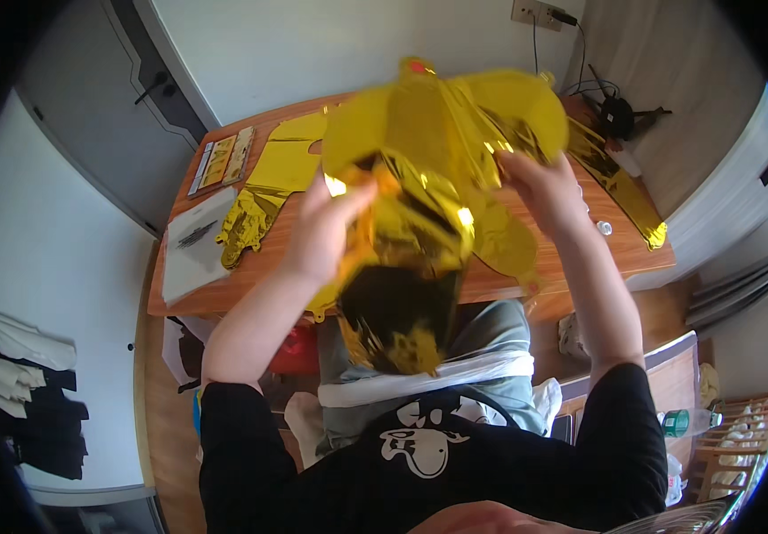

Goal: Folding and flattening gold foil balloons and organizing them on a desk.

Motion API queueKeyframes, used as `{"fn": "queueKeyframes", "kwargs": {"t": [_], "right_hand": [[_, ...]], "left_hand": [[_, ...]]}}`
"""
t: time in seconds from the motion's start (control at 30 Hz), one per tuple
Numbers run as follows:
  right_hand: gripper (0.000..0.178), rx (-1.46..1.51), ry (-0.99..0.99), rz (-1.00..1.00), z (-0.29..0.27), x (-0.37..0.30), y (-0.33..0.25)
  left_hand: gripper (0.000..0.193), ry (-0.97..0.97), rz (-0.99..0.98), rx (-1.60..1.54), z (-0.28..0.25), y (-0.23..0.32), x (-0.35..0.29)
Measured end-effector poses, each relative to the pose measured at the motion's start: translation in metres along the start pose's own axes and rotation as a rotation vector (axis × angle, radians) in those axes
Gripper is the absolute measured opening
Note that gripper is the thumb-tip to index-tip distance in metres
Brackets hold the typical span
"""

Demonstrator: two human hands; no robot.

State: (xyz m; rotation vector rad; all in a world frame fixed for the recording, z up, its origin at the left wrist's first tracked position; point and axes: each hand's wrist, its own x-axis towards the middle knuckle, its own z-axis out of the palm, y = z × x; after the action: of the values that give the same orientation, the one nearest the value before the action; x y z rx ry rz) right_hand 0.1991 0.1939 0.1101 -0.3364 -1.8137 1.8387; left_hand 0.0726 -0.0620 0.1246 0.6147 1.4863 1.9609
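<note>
while the left hand [326, 227] pinches gold foil [437, 133] at the upper middle of the frame, the right hand [540, 187] seems, through blur, to pinch its right side above the wooden surface [268, 267].

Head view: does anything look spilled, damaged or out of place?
No spill or clear damage shows. The creased gold foil between left hand and right hand merely droops past the table's edge. Blur may hide tears.

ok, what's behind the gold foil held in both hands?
Past its edges: white wall, wooden tabletop, more gold foil. The held foil covers much of the tabletop's middle; anything there can't be seen.
</note>
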Motion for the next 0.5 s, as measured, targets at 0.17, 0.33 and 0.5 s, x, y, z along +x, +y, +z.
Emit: {"fn": "queueKeyframes", "kwargs": {"t": [0.17, 0.33, 0.5], "right_hand": [[0.029, -0.179, -0.130, 0.027, 0.003, 0.135, 0.060], [0.042, -0.553, -0.092, 0.075, -0.035, 0.200, 0.139], [0.050, -0.663, -0.100, 0.146, -0.012, 0.199, 0.134]], "left_hand": [[0.059, -0.093, -0.141, 0.150, -0.045, -0.029, 0.116], [0.100, -0.021, 0.077, 0.633, -0.065, -0.087, 0.179], [0.085, -0.140, 0.221, 1.225, -0.103, -0.079, 0.184]]}}
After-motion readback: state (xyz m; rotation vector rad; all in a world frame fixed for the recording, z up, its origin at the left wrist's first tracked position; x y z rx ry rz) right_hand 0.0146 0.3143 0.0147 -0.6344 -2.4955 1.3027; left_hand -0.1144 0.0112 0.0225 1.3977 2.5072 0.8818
